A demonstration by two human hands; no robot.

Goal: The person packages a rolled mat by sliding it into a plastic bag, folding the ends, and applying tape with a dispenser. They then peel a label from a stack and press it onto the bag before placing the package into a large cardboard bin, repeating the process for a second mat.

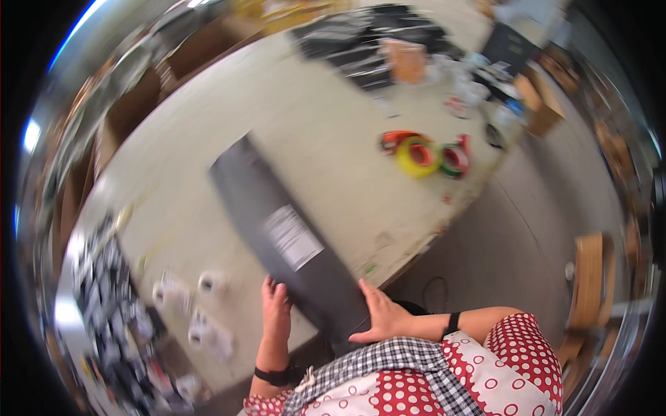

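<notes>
While the left hand (276, 313) rests half open against the bag (309, 284), the right hand (383, 315) grips its near end, overhanging the table (173, 159). A slackened right grip could let it slip.

Fairly bright, even light covers the broad off-white table (305, 118); the smooth grey floor (531, 215) at right is dimmer. White glare flares at far left. Motion blur streaks the glossy black plastic pile (361, 43) at top; fisheye edges bend into black corners.
</notes>
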